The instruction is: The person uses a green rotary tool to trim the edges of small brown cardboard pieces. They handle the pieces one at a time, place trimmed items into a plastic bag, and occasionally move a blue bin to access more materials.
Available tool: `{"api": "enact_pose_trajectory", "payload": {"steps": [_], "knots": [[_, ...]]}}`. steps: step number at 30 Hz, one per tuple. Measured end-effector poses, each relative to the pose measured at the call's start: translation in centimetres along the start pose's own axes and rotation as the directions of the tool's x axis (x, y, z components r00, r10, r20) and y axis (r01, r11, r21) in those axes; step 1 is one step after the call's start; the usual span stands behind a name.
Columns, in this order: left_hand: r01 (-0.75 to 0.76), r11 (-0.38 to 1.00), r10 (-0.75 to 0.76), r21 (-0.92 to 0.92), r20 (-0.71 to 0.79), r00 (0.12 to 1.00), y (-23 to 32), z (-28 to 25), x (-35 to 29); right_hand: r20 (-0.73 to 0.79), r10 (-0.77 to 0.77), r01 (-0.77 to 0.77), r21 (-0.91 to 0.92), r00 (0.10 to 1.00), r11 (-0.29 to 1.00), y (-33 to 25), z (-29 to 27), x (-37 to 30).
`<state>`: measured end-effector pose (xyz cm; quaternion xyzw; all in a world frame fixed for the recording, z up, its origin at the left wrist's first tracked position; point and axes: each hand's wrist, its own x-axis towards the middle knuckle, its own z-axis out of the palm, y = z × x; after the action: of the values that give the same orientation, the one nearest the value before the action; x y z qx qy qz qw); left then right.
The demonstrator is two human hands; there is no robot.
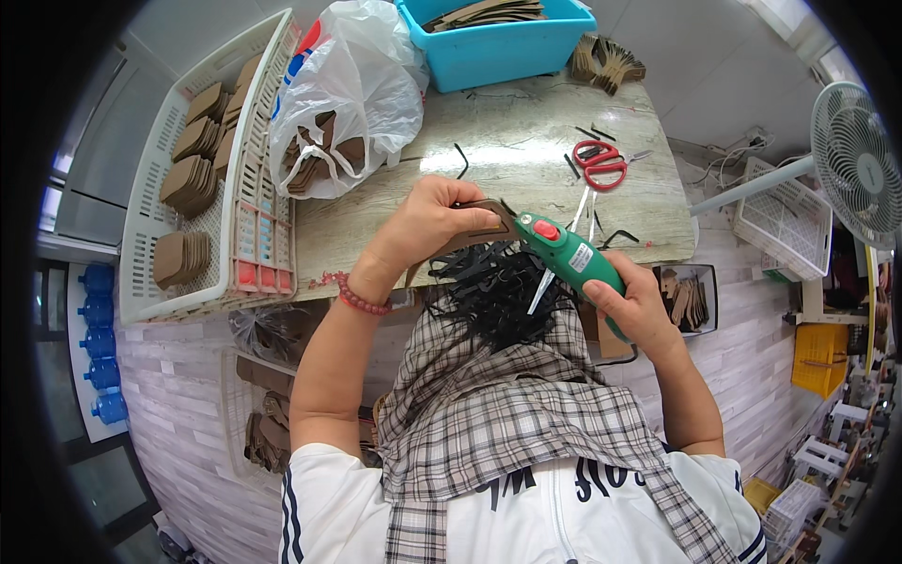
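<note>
My left hand (427,221) grips a flat brown piece (460,241) between thumb and fingers at the table's front edge. My right hand (639,305) is wrapped round green electric scissors (571,254) with a red button. Their cutting head meets the right end of the brown piece; the exact contact is too small to tell. Under both hands, a heap of black strips (503,291) lies on my checked apron (507,414). A thin silver blade (539,293) sticks out beneath the electric scissors; I cannot tell what it belongs to.
Red-handled scissors (606,171) and loose black strips lie on the table (507,132). Left stand a white crate (150,254) of brown pieces and a plastic bag (371,85). A blue bin (507,52) is behind; a fan (853,164) stands right.
</note>
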<state>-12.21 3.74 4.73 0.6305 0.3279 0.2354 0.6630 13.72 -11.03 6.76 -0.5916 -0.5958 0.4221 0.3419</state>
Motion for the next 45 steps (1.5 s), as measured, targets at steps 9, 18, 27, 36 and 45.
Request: {"api": "enact_pose_trajectory", "payload": {"steps": [9,18,27,36,45], "knots": [[0.035,0.987,-0.008,0.154,-0.172,0.985,-1.0,0.2,0.9,-0.093,0.059,-0.053,0.066,0.994,0.996,0.4,0.7,0.3],[-0.299,0.519,-0.313,-0.801,-0.503,0.805,-6.7,2.0,-0.6,-0.213,0.134,-0.094,0.19,0.968,0.977,1.6,2.4,-1.6],[-0.279,0.688,-0.135,-0.67,-0.495,0.858,-4.3,6.7,0.1,-0.239,0.094,-0.094,0.011,0.967,0.996,1.3,3.4,-2.5],[-0.374,0.776,-0.012,-0.508,-0.604,0.797,-3.9,7.4,1.0,-0.223,0.052,-0.062,-0.041,0.973,0.997,0.5,3.3,-2.3],[-0.354,0.792,-0.013,-0.498,-0.593,0.805,-4.1,7.6,1.2,-0.216,0.067,-0.066,0.009,0.974,0.998,0.8,3.1,-2.2]]}}
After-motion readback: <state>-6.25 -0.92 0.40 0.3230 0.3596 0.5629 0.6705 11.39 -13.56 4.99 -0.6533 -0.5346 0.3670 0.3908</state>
